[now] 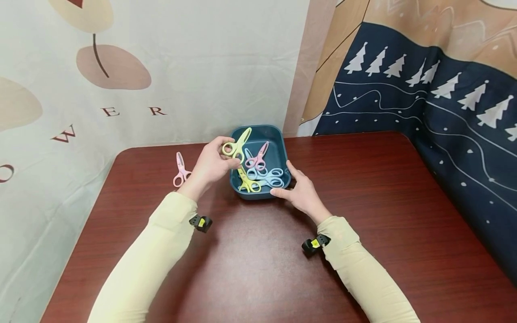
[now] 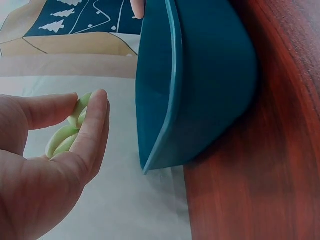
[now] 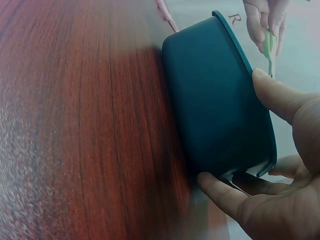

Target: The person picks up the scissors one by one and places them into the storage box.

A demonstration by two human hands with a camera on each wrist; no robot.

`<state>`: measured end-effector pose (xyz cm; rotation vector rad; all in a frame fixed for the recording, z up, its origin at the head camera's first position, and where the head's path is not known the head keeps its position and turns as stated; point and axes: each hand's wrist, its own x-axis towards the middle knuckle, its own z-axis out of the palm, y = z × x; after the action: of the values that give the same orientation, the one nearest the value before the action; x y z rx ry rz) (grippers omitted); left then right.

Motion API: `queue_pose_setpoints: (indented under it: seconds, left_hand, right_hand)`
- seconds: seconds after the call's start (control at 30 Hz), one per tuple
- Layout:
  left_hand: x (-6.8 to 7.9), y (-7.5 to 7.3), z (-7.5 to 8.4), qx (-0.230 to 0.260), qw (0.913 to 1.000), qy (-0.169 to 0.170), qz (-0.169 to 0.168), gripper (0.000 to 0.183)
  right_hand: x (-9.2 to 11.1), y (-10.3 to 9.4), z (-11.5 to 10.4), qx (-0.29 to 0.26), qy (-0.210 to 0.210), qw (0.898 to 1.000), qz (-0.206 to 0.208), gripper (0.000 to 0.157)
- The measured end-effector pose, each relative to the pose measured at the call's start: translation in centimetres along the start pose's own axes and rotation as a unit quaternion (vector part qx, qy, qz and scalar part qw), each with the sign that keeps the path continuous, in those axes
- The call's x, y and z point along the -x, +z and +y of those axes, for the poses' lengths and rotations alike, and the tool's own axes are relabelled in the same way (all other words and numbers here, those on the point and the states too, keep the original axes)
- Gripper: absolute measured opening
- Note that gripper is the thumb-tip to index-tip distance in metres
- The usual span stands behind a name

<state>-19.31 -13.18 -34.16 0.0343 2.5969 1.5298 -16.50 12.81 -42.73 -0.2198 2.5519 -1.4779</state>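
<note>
My left hand (image 1: 212, 162) pinches light green scissors (image 1: 244, 136) by the handles, over the left side of a dark blue plastic bin (image 1: 276, 150). In the left wrist view, thumb and fingers close on the green handles (image 2: 62, 138), apart from the bin's wall. My right hand (image 1: 300, 190) holds the bin at its near right corner; the right wrist view shows the thumb at the rim and other fingers around the corner. Inside the bin lie pink scissors (image 1: 261, 154), yellow scissors (image 1: 245, 178) and light blue scissors (image 1: 271, 181), partly overlapping.
Another pair of pink scissors (image 1: 180, 167) lies on the brown wooden table (image 1: 258, 269), left of the bin and partly behind my left wrist. A pale printed cloth (image 1: 210, 67) hangs behind the table; a navy cloth with white trees (image 1: 436, 116) hangs at the right.
</note>
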Motion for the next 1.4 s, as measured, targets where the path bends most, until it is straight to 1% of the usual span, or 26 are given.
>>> queue_pose_setpoints:
  seconds: [0.43, 0.67, 0.83, 1.03, 1.17, 1.3, 1.4]
  left_hand:
    - [-1.3, 0.5, 1.1, -0.018, 0.9997, -0.013, -0.011, 0.063]
    - [-2.0, 1.1, 1.8, -0.022, 0.9996, -0.007, -0.014, 0.063]
    - [-2.2, 1.5, 2.5, -0.02, 0.9993, -0.019, -0.026, 0.064]
    - [-2.6, 2.0, 3.0, -0.015, 0.9991, -0.028, -0.029, 0.062]
    - [-2.8, 2.3, 3.1, 0.015, 0.9983, -0.041, -0.038, 0.062]
    - [-3.1, 2.8, 3.1, 0.072, 0.9947, -0.055, -0.048, 0.062]
    - [-3.4, 3.1, 3.2, 0.088, 0.9929, -0.059, -0.054, 0.062]
  right_hand:
    - [-0.1, 0.0, 0.2, -0.001, 0.003, 1.0, 0.002, 0.103]
    - [-0.1, 0.0, 0.1, 0.001, 0.004, 1.0, -0.001, 0.104]
    - [-0.1, -0.1, 0.1, 0.001, 0.006, 1.0, -0.003, 0.103]
    - [-0.1, -0.1, 0.2, 0.0, 0.002, 1.0, -0.003, 0.103]
    - [-0.1, -0.1, 0.2, 0.0, 0.0, 1.0, -0.001, 0.103]
    - [-0.1, 0.0, 0.3, 0.002, -0.001, 1.0, 0.001, 0.103]
    - [-0.1, 0.0, 0.3, 0.003, -0.003, 1.0, 0.004, 0.103]
